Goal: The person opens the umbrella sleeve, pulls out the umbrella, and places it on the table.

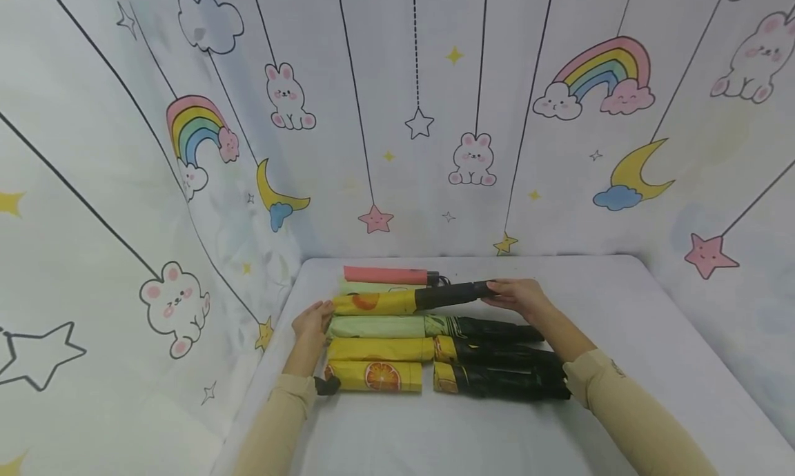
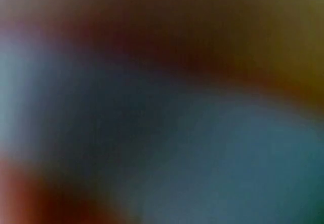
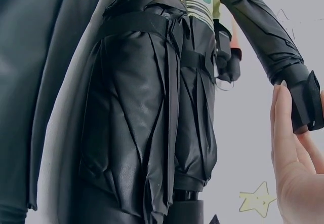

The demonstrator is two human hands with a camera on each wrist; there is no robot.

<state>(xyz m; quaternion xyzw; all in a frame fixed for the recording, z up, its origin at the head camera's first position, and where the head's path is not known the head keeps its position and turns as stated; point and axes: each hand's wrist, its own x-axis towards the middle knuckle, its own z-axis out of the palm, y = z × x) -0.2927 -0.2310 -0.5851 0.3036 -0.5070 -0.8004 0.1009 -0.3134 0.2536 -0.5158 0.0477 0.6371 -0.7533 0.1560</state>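
A folded umbrella (image 1: 444, 296), black with a yellow orange-print sleeve (image 1: 375, 303) on its left part, lies across the row, its right end tilted slightly up. At the yellow end my left hand (image 1: 312, 320) holds it. My right hand (image 1: 517, 298) pinches the black end between fingers and thumb; in the right wrist view that hand (image 3: 296, 168) is at the end of the black umbrella (image 3: 268, 39). Just nearer lies a pale green and black umbrella (image 1: 379, 327). The left wrist view is too blurred to make anything out.
Nearer on the white table (image 1: 435, 441) lie a yellow sleeve (image 1: 379, 350) and an orange-print sleeve (image 1: 384, 377), with black folded umbrellas (image 1: 515, 382) at their right. At the back are a red umbrella (image 1: 388, 275) and a pale green one (image 1: 373, 287). Printed cloth walls (image 1: 397, 172) enclose the table.
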